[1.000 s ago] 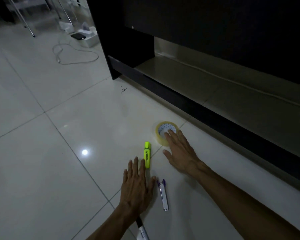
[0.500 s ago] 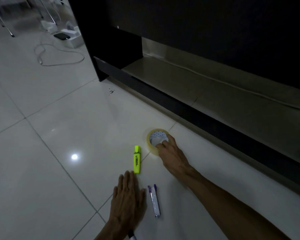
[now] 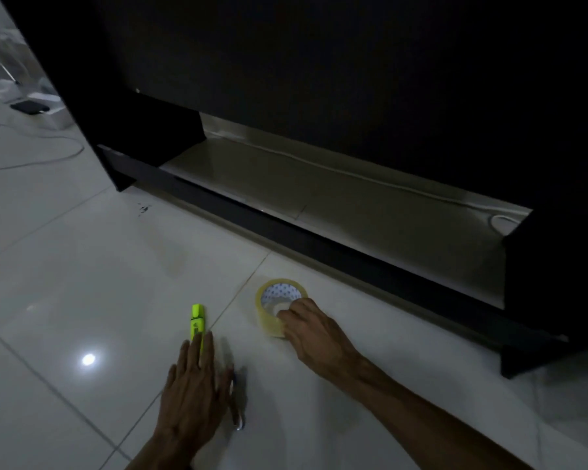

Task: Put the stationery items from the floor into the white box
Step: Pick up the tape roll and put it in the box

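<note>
Our right hand (image 3: 314,332) is curled on the tape (image 3: 276,305), fingertips (image 3: 287,313) hooked over the near rim and dipping into the core, thumb hidden behind the roll, so we cannot tell how firm the grip is. The roll looks tipped up a little off the floor (image 3: 82,266) on its far side, though the dim light makes that hard to judge.

Our left hand (image 3: 192,398) lies flat, palm down, fingers stretched forward and only slightly parted. Two of its fingertips cover the near end of the highlighter (image 3: 197,322); the rest of that yellow-green barrel pokes out ahead, pointing away from us. Just beside the left hand's right edge, a pen (image 3: 237,401) shows as a dark, blurred sliver with a pale tip, half covered by the hand.

The tape sits near the base of a black cabinet (image 3: 319,79), whose low open shelf (image 3: 353,212) carries a thin cable (image 3: 404,188). Far left, another cable (image 3: 31,157) loops on the tiles beside a dark flat object (image 3: 29,106), too blurred to name. The wrists run out of the bottom edge.
</note>
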